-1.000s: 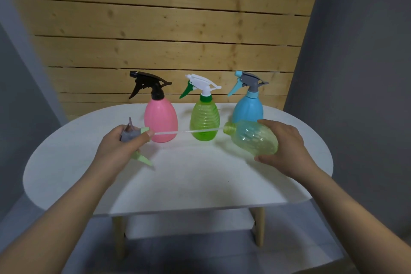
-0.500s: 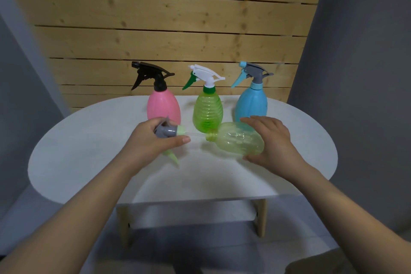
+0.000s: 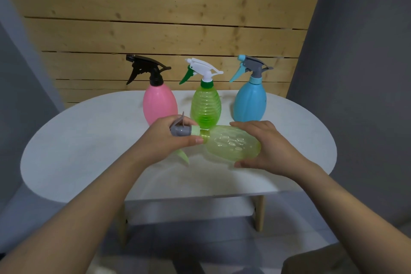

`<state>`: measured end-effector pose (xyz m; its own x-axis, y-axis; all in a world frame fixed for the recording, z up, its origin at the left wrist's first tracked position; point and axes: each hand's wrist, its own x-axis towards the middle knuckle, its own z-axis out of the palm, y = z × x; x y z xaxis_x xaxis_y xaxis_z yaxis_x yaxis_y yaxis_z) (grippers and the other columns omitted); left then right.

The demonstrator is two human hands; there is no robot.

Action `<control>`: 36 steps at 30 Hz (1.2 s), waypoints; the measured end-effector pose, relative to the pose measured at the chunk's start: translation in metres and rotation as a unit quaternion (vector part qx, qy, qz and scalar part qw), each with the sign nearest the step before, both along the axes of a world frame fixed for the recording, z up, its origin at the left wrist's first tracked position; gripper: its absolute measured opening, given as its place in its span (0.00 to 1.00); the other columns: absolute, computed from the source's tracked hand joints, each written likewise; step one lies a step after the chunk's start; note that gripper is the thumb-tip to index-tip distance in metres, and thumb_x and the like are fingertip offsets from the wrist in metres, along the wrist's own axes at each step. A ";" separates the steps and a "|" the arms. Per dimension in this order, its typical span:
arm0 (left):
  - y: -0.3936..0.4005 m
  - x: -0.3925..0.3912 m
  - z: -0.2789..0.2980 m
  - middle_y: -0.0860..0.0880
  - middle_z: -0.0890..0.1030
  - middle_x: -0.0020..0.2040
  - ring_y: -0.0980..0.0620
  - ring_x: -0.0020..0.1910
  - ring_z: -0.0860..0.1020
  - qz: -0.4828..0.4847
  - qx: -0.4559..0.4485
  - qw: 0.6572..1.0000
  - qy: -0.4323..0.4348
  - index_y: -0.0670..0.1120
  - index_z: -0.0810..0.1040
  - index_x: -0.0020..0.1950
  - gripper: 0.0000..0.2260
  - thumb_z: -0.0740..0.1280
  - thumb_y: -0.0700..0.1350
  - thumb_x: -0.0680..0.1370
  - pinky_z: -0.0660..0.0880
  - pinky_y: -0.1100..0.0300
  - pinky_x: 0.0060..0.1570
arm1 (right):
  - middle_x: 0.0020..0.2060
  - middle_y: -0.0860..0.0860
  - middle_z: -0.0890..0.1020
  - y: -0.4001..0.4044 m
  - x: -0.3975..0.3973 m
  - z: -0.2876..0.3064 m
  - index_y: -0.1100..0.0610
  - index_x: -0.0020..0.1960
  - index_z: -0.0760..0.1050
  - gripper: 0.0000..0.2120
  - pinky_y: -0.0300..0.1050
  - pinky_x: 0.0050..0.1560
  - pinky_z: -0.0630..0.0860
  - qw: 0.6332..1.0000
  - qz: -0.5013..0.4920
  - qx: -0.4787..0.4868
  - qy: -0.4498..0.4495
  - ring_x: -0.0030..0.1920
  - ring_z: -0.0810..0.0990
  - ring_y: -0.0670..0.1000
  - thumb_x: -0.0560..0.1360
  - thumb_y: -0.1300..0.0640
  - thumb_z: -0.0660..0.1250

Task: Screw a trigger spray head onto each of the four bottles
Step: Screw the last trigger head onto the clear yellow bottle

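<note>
My right hand grips a pale yellow-green bottle lying on its side above the table, neck pointing left. My left hand holds a grey spray head with a light green collar, and the collar sits against the bottle's neck. Its green trigger hangs down below my left hand. Behind stand a pink bottle with a black head, a green ribbed bottle with a white head and a blue bottle with a grey head.
The white oval table has wooden legs and stands before a wooden slat wall. Grey walls close in on both sides. The three standing bottles form a row at the table's back.
My left hand has moved right with the spray head, sliding its tube into the bottle until the collar reached the neck. My right hand has drawn the bottle nearer.
</note>
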<state>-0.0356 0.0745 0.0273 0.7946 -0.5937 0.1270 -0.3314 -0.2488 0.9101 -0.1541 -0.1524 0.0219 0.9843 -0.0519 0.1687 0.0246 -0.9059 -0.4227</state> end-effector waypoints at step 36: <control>0.042 -0.007 0.004 0.52 0.84 0.42 0.58 0.42 0.80 0.015 0.009 0.999 0.048 0.50 0.82 0.43 0.14 0.78 0.45 0.59 0.76 0.66 0.43 | 0.30 0.59 0.83 0.002 0.007 -0.009 0.55 0.40 0.80 0.35 0.40 0.23 0.74 0.871 -0.085 0.442 0.199 0.26 0.81 0.58 0.61 0.24 0.57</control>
